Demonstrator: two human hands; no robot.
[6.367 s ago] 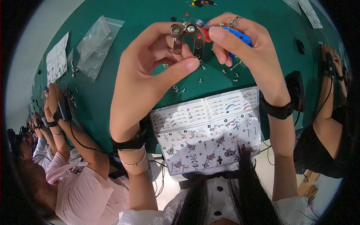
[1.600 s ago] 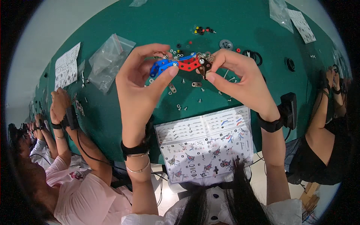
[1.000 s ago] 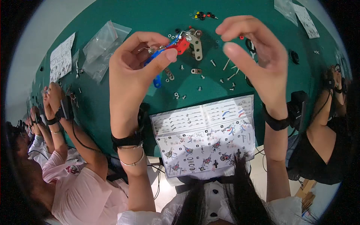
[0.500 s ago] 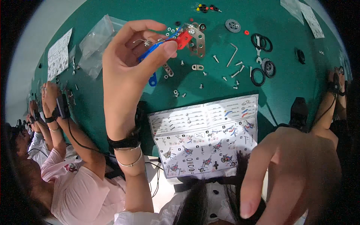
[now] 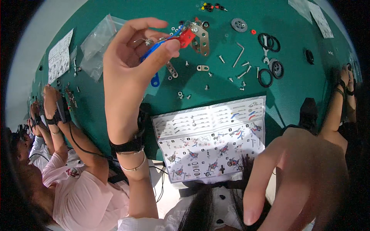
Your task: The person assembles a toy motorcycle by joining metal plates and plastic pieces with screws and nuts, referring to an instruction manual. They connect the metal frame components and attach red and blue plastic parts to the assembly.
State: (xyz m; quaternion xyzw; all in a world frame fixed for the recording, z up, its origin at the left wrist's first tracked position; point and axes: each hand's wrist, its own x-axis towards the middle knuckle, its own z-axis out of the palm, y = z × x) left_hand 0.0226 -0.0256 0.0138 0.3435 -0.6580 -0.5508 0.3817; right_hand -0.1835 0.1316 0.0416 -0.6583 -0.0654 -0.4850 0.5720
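Note:
My left hand (image 5: 125,71) is raised over the green table, thumb and fingers closed around a partly built metal model (image 5: 187,39). The model has a red bracket, blue strips and a silver perforated plate at its far end; part of it is hidden behind my fingers. Low at the right, close to the camera, is my right hand (image 5: 304,165), its fingers pointing down and apart, with nothing visible in them. Between my hands lies a printed instruction sheet (image 5: 210,136) with diagrams of a motorcycle model.
Several screws (image 5: 241,75), a hex key (image 5: 239,55), a small slotted plate (image 5: 203,68) and an open-ended wrench (image 5: 266,57) lie beyond the sheet. Black rubber rings (image 5: 265,78) and a grey wheel (image 5: 239,25) are farther right. Plastic bags (image 5: 98,48) lie left; co-workers sit at both sides.
My left hand has shifted slightly left and up with the model in it. My right hand has moved a little to the left.

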